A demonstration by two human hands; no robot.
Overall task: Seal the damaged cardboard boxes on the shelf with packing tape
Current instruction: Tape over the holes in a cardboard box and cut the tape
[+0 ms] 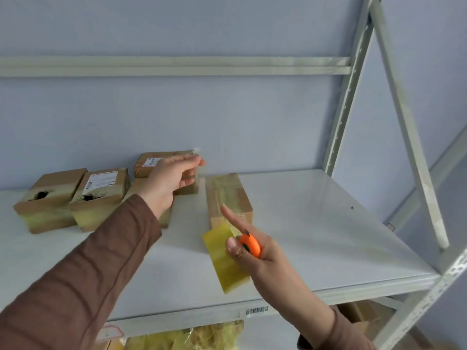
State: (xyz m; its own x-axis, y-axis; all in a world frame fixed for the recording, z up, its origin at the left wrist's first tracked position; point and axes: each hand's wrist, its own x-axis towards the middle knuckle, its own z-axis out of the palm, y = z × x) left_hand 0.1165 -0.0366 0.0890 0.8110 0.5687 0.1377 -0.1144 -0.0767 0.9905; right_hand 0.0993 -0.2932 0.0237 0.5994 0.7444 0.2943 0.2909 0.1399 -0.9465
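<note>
Near the frame's centre, a taped cardboard box [228, 198] is lying lengthwise on the white shelf [316, 223], yellowish tape running along its top. At left, two boxes [50, 200] are showing dark torn holes. The left hand [169, 180] is reaching over the rear boxes, pinching a blurred clear strip. The right hand [255, 251] is gripping an orange cutter [250, 245] and the yellow tape roll [226, 261], forefinger extended.
</note>
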